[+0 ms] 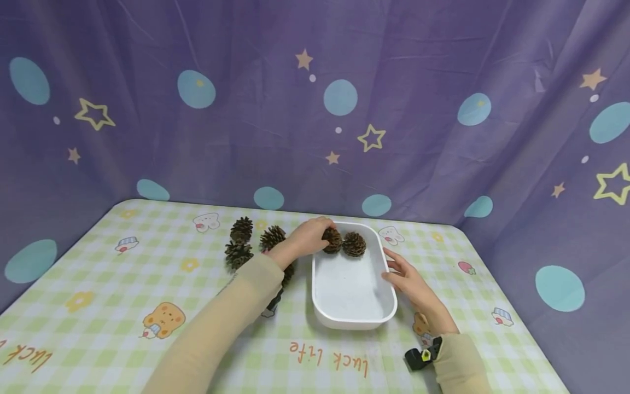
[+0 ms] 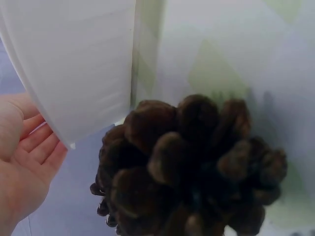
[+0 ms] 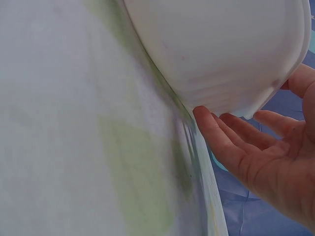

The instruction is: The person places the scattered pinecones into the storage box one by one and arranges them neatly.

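Note:
A white plastic box (image 1: 353,323) with rounded corners stands on the table, with two brown pine cones at its far end. Over its left rim reaches my left hand (image 1: 307,236), its thumb and fingers around the nearer pine cone (image 1: 333,241). The other pine cone (image 1: 354,244) lies just to the right. My right hand (image 1: 410,282) holds the box's right side, thumb on the rim and fingers (image 3: 216,132) against the outer wall. In the left wrist view, a large pine cone (image 2: 187,167) outside the box fills the foreground.
Several more pine cones (image 1: 241,230) are grouped on the table left of the box, some partly hidden by the left forearm. A green checked cloth (image 1: 113,306) covers the table. Behind it hangs a purple curtain (image 1: 246,137). A black strap device (image 1: 420,357) sits at the right wrist.

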`<state>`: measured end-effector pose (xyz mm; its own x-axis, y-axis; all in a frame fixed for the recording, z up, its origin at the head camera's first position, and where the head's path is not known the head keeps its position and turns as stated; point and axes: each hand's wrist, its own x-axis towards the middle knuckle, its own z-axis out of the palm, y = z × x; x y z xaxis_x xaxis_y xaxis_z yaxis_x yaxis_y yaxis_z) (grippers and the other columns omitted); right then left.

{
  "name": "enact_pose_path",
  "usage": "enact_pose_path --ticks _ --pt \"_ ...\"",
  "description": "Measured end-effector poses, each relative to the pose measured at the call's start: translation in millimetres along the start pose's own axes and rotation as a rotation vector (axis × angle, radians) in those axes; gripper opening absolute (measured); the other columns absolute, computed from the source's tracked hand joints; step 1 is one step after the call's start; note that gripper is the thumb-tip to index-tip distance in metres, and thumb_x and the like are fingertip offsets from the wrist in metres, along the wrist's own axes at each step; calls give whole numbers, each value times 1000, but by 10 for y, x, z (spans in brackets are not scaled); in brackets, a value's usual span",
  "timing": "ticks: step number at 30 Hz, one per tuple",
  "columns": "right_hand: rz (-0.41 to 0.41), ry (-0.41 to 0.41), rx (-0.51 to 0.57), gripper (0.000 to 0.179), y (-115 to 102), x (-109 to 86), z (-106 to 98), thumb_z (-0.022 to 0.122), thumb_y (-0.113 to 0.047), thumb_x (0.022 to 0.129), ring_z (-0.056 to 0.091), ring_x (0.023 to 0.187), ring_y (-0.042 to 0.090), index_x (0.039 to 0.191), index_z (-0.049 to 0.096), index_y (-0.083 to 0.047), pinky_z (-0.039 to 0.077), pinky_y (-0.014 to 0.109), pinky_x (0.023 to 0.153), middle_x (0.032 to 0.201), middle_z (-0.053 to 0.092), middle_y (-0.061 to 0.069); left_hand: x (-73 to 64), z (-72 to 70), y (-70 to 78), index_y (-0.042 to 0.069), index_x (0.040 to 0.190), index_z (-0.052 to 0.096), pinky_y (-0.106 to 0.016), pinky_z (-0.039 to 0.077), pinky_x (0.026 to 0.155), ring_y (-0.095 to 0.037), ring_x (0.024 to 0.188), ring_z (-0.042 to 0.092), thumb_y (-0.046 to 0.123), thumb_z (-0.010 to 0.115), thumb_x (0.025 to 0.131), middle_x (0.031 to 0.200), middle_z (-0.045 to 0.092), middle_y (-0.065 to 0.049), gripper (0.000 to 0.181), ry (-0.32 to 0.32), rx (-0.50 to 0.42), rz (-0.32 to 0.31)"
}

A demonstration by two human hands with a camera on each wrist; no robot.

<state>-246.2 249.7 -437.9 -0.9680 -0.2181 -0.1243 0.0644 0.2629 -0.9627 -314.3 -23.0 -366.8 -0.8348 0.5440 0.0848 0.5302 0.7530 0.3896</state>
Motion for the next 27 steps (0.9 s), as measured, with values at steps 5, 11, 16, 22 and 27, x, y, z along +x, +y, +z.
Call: enact_pose_path --ticks 5,11,16,22,27 --pt "6 1 -5 69 7 0 -3 60 -27 82 49 116 26 142 27 -34 50 37 84 135 42 9 -18 1 -19 10 128 51 -35 44 95 -24 117 49 10 62 85 130 50 -8 44 6 -3 -18" --pt "1 2 -7 67 10 -7 -3 58 -23 84 49 115 26 142 26 -34 51 37 84 135 42 10 -52 5 -57 9 127 51 -35 44 95 -23 117 49 10 62 85 128 52 -8 44 21 -23 -8" --pt "-5 -1 -1 67 25 8 -6 59 -23 84 50 115 26 142 27 -33 50 37 84 135 42 11 -90 -14 -69 11 127 52 -34 45 94 -22 117 50 10 63 85 128 52 -6 44 22 -31 -14" --pt "-6 1 1 66 23 7 -14 59 -23 84 50 114 26 141 28 -34 51 36 82 135 43 10 -160 -79 -58 12 126 53 -35 48 88 -22 110 54 12 64 84 130 50 -6 43 24 -33 -35" --pt "-1 -4 8 67 35 5 -18 60 -25 84 51 114 26 141 27 -35 51 36 83 135 43 9 -234 -153 -74 11 126 53 -37 43 97 -24 117 49 16 64 85 132 49 -7 43 46 -8 -33"
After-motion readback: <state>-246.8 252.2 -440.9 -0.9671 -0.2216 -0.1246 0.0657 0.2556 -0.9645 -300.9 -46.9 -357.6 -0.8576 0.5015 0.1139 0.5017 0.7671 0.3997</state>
